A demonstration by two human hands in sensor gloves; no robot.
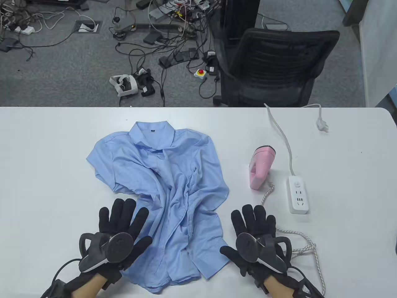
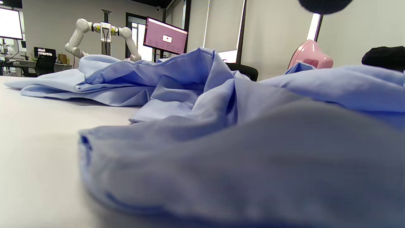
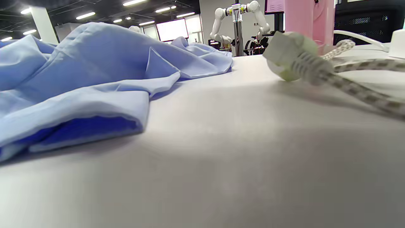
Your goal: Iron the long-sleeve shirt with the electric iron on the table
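Observation:
A crumpled light blue shirt (image 1: 164, 192) lies mid-table with its collar at the far side; it fills the left wrist view (image 2: 221, 126) and the left of the right wrist view (image 3: 95, 79). To its right a pink iron (image 1: 262, 167) stands on its heel, also visible as the iron (image 2: 310, 53) and the iron (image 3: 308, 19). My left hand (image 1: 124, 220) lies flat with fingers spread, thumb and inner fingers on the shirt's near left edge. Right of the hem, my right hand (image 1: 252, 223) lies flat on the bare table, holding nothing.
A white power strip (image 1: 298, 194) lies right of the iron, its own lead and plug (image 1: 322, 125) loose by the far edge. The iron's braided cord (image 1: 297, 237) loops past my right wrist; its plug (image 3: 289, 57) lies unplugged on the table. An office chair (image 1: 273, 68) stands beyond.

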